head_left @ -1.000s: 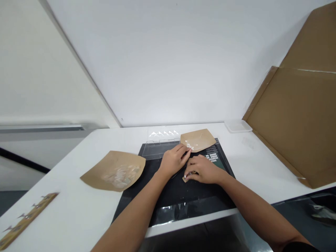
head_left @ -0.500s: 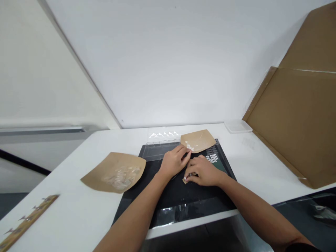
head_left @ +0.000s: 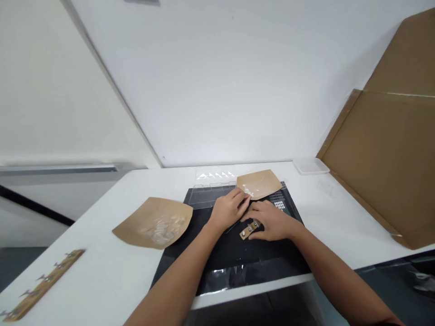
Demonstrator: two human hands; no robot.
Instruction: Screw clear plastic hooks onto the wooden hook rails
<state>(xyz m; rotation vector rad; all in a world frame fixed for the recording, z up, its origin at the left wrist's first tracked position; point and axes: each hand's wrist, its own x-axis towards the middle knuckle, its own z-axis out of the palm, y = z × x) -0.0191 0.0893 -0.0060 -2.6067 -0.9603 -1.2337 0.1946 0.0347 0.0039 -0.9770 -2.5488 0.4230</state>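
Observation:
My left hand [head_left: 228, 209] has its fingers and thumb drawn together at the near edge of a brown paper sheet [head_left: 265, 182] that bears small white pieces [head_left: 248, 192]. Whatever its fingertips pinch is too small to make out. Beside it, my right hand [head_left: 274, 221] arches over a short wooden strip with metal fittings [head_left: 250, 228], thumb and fingers apart on either side of it. A white bit sits at the strip's near end, and the far end is hidden by the hand. Both hands are above a black mat [head_left: 234, 253].
On the left, another brown sheet [head_left: 136, 224] bears clear plastic pieces [head_left: 166, 230]. A wooden rail with metal hooks [head_left: 44, 285] lies at the table's left. Behind the mat is a clear plastic case [head_left: 207, 194]. A translucent lid [head_left: 310, 165] and large cardboard [head_left: 384, 158] are at right.
My right hand has opened its pinch at the wooden strip's end and shifted slightly right, showing more of the strip. My left hand stays by the paper. The view has shifted slightly.

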